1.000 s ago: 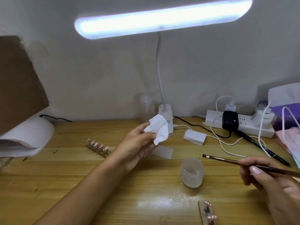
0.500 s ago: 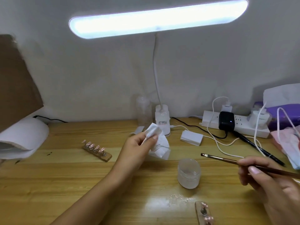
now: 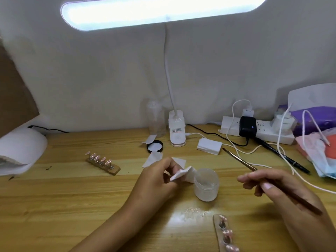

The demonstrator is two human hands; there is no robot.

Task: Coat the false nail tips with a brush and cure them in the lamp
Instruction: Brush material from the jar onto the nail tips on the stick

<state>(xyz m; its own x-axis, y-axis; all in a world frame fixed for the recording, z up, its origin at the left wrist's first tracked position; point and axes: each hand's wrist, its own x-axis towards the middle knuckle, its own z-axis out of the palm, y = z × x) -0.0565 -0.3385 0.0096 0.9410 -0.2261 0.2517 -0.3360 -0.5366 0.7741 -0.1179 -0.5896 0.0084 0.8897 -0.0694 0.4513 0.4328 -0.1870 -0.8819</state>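
At the middle of the desk (image 3: 63,197), in the head view, we find both hands low over the wood with an open jar (image 3: 206,184) standing between them. Our left hand (image 3: 160,179) pinches a folded white wipe (image 3: 181,174), whose free corner sits just beside the jar's left wall; whether it touches we cannot tell. Our right hand (image 3: 283,193) grips the brush (image 3: 240,159) like a pen, fingers curled round the handle.

The brush's long axis runs from the right front up toward the back left, bristles pointing away from us and held above and to the right of the jar. The wipe lies left of the bristles and nearer the front edge, so we judge that a short swing of the tip leftward and down would bring it to either the wipe or the jar.

The tips (image 3: 226,235) to coat sit on a strip at the front edge, lengthwise front to back, just left of the right wrist; the right hand is the nearer. A second strip (image 3: 102,162) lies toward the left, well apart from both hands. The curing lamp (image 3: 20,148) stands at the left edge, nearer the left hand. A black cap (image 3: 155,146) rests behind the wipe.
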